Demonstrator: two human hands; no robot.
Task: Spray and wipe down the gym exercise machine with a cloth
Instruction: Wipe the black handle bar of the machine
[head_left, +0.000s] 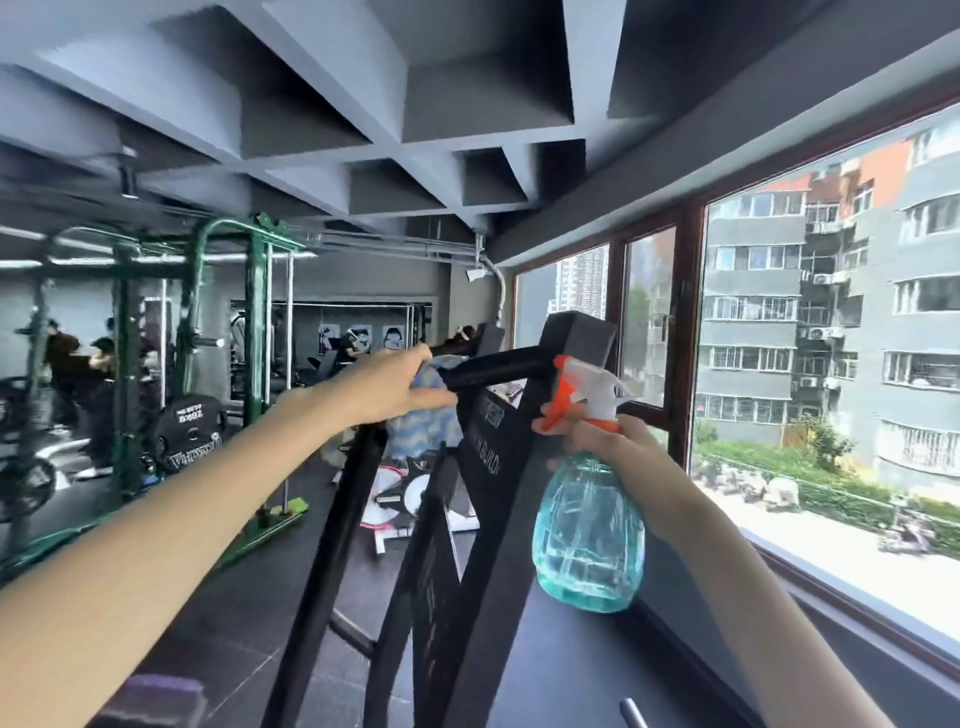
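While left hand presses cloth on bar, right hand grips bottle.

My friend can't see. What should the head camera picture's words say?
A person's left hand grips a blue cloth on the black gym machine's top bar, while the right hand holds a blue spray bottle beside it. Big windows are on the right.
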